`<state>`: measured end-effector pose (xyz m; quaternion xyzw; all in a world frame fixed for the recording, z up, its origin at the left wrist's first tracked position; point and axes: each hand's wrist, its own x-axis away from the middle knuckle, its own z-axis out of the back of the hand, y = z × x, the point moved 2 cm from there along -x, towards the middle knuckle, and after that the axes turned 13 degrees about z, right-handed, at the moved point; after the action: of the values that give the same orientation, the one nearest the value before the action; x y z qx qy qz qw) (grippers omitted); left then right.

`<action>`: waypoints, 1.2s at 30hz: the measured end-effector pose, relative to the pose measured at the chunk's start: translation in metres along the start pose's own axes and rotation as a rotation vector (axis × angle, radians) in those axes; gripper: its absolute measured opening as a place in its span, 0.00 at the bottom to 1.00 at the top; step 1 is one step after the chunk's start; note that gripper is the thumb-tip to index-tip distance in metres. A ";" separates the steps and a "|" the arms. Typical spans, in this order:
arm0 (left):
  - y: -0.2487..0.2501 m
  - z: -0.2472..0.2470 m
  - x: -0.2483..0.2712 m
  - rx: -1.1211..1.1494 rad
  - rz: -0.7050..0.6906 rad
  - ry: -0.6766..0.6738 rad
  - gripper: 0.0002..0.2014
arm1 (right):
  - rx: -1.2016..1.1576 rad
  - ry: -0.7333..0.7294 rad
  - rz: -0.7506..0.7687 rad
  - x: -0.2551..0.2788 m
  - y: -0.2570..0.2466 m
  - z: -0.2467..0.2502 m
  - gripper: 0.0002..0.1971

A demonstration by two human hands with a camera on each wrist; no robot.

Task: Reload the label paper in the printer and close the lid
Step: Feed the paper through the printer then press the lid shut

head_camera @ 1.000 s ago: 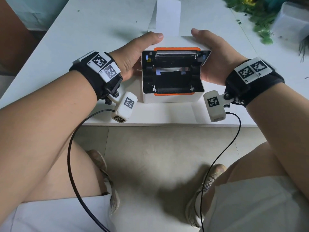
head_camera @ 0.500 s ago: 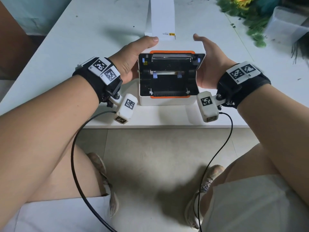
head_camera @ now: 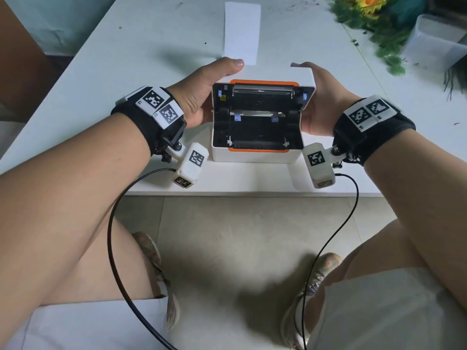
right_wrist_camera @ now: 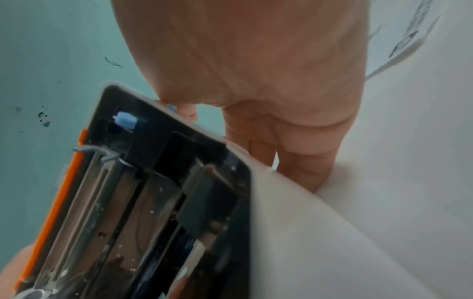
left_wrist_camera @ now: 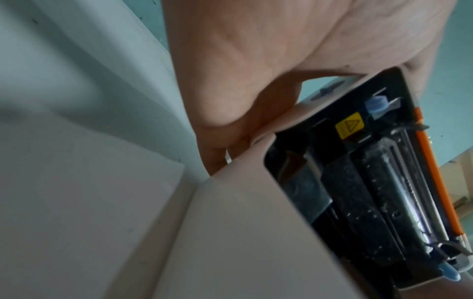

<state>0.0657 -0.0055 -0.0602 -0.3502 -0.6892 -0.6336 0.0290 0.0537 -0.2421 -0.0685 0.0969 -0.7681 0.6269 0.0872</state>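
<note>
The white label printer [head_camera: 252,157] stands near the table's front edge with its orange-edged lid [head_camera: 262,83] raised, so the black inside shows. My left hand [head_camera: 199,97] grips the lid's left side with the thumb on its top. On the lid's right side my right hand [head_camera: 323,102] grips the same way. A white strip of label paper [head_camera: 241,34] lies flat on the table behind the printer. A pale band shows between the two blue guides [head_camera: 237,117] inside. The wrist views show the lid [left_wrist_camera: 384,182] [right_wrist_camera: 128,202] close up, with curled fingers [left_wrist_camera: 220,125] [right_wrist_camera: 302,161] at its sides.
The white table [head_camera: 126,72] ends just in front of the printer, with floor and my knees below. Green artificial plants [head_camera: 374,18] and a clear plastic box [head_camera: 434,44] sit at the far right. Black camera cables hang from both wrists.
Both hands have kept hold of the lid's sides. The printer now sits squarer to me, and more of the paper strip behind it shows.
</note>
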 end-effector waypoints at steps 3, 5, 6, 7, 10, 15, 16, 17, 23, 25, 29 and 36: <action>0.001 -0.001 0.003 -0.034 -0.005 0.022 0.13 | 0.022 0.021 -0.019 0.000 0.000 0.000 0.23; 0.001 -0.001 0.004 -0.061 -0.005 0.022 0.14 | 0.039 0.022 -0.043 0.000 0.000 0.000 0.24; 0.002 -0.002 0.004 -0.071 -0.007 0.027 0.14 | 0.044 0.024 -0.051 0.001 0.000 -0.001 0.24; 0.002 -0.002 0.005 -0.077 -0.008 0.035 0.14 | 0.050 0.024 -0.055 0.001 0.000 -0.001 0.25; 0.002 -0.003 0.005 -0.069 -0.010 0.050 0.13 | 0.063 0.025 -0.055 0.004 -0.001 -0.002 0.29; 0.002 -0.003 0.006 -0.039 -0.016 0.040 0.12 | 0.072 0.029 -0.056 0.005 -0.002 -0.004 0.29; 0.002 -0.004 0.007 -0.038 -0.016 0.037 0.12 | 0.073 0.022 -0.055 0.006 -0.003 -0.005 0.28; 0.002 -0.004 0.007 -0.041 -0.016 0.034 0.12 | 0.077 0.024 -0.050 0.006 -0.002 -0.005 0.27; 0.003 -0.003 0.007 -0.065 -0.025 0.035 0.14 | 0.034 -0.005 -0.052 0.001 0.000 -0.004 0.28; 0.002 -0.003 0.007 -0.065 -0.023 0.038 0.16 | 0.027 -0.026 -0.050 0.001 0.001 -0.004 0.31; 0.000 -0.004 0.008 -0.075 -0.015 0.050 0.17 | 0.029 -0.034 -0.038 0.003 0.001 -0.006 0.31; 0.001 -0.005 0.009 -0.096 -0.017 0.108 0.16 | -0.022 -0.118 -0.046 0.021 -0.007 -0.008 0.40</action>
<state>0.0574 -0.0055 -0.0534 -0.3107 -0.6583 -0.6842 0.0438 0.0353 -0.2360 -0.0549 0.1504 -0.7764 0.6094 0.0573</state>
